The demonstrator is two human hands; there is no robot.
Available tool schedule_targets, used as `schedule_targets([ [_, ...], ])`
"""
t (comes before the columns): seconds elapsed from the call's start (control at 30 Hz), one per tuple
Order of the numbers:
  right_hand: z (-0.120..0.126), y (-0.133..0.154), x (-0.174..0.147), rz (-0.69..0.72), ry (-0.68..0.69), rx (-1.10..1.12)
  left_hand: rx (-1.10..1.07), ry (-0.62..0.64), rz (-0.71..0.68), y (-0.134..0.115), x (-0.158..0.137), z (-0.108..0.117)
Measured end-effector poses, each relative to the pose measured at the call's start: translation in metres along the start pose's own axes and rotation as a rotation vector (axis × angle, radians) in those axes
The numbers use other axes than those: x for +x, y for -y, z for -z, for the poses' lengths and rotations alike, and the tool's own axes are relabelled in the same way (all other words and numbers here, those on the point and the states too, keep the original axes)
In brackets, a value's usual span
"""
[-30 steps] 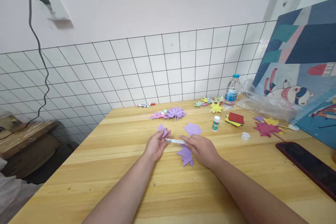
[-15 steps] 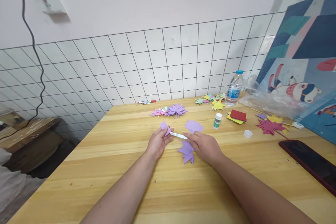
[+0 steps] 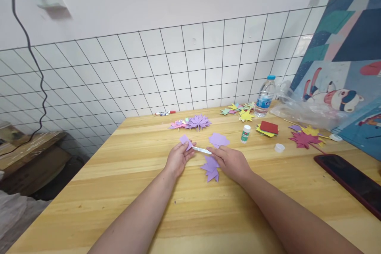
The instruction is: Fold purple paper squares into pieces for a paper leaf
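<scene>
My left hand [image 3: 178,158] pinches a small folded piece of purple paper [image 3: 185,141] between thumb and fingers, a little above the table. My right hand [image 3: 233,162] grips a slim, flat, white blade-like tool [image 3: 201,150]. Its far tip points left and meets the lower edge of the paper, or lies just beside it. The exact kind of tool is too small to tell. Under and beside my right fingers lies a pointed purple paper leaf [image 3: 210,170], partly covered. Just beyond that hand sits another purple paper piece [image 3: 218,139].
A glue stick [image 3: 245,133], a clear cap [image 3: 279,148] and stacked coloured paper [image 3: 269,127] lie to the right. Paper leaves [image 3: 199,122] and markers [image 3: 165,113] lie at the back. A water bottle [image 3: 265,97], a red leaf [image 3: 304,139] and a phone [image 3: 351,180] are farther right.
The view has tilted slightly, so everything appears a little higher. Both hands keep their holds; the purple paper in my left hand has turned slightly and shows more of its face.
</scene>
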State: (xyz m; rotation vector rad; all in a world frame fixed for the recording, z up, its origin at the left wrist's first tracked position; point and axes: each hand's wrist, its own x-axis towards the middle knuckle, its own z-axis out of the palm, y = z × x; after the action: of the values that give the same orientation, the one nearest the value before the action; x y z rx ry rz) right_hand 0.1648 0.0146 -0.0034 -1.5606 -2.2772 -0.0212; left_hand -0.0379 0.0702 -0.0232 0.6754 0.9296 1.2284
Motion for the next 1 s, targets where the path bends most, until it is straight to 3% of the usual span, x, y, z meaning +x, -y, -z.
schedule_targets([
  [0.3, -0.001, 0.000, 0.001, -0.010, 0.013, 0.019, 0.017, 0.001, 0.011, 0.000, -0.001, 0.000],
  [0.8, 0.000, 0.004, 0.001, -0.061, -0.003, 0.054, 0.217, 0.136, -0.059, 0.001, -0.010, -0.006],
  [1.0, 0.004, 0.003, 0.001, -0.094, 0.000, 0.045, 0.198, 0.082, -0.075, 0.002, -0.009, -0.006],
])
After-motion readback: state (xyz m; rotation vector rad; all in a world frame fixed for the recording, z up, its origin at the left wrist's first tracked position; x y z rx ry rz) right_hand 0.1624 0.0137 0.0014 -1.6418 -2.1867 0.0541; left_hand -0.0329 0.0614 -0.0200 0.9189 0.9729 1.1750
